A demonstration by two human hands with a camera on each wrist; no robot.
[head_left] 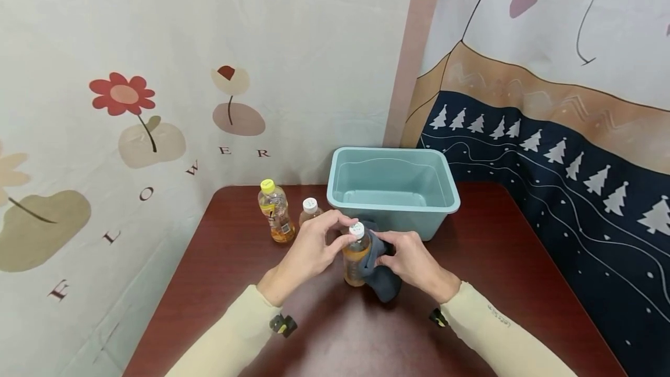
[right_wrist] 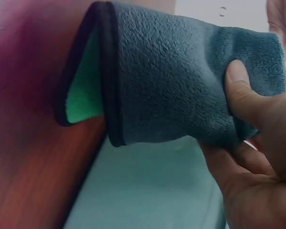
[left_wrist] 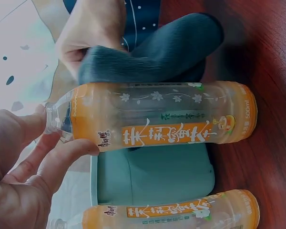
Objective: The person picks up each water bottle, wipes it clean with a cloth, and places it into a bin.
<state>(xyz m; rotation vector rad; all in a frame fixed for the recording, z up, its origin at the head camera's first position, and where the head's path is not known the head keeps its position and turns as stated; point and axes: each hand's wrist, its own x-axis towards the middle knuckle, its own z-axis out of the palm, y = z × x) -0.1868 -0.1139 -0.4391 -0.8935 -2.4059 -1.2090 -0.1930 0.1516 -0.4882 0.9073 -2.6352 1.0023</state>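
A clear plastic drink bottle (head_left: 353,267) with a white cap and an orange label stands on the table in front of the tub. My left hand (head_left: 310,246) pinches it by the neck, just under the cap, between thumb and fingers. In the left wrist view, its label (left_wrist: 164,132) shows white flowers and large characters. Beside the bottle, my right hand (head_left: 416,259) grips a folded dark grey-blue cloth (right_wrist: 167,76), thumb on top and fingers beneath. That cloth has a dark hem and a green inner side, and it overlaps the bottle's right side in the head view.
A light blue-green plastic tub (head_left: 387,209) stands at the back of the dark red wooden table (head_left: 220,307). Left of it are a yellow-capped bottle (head_left: 275,214) holding a little amber liquid and a white-capped bottle (head_left: 310,208), partly behind my left hand. Printed fabric hangs behind.
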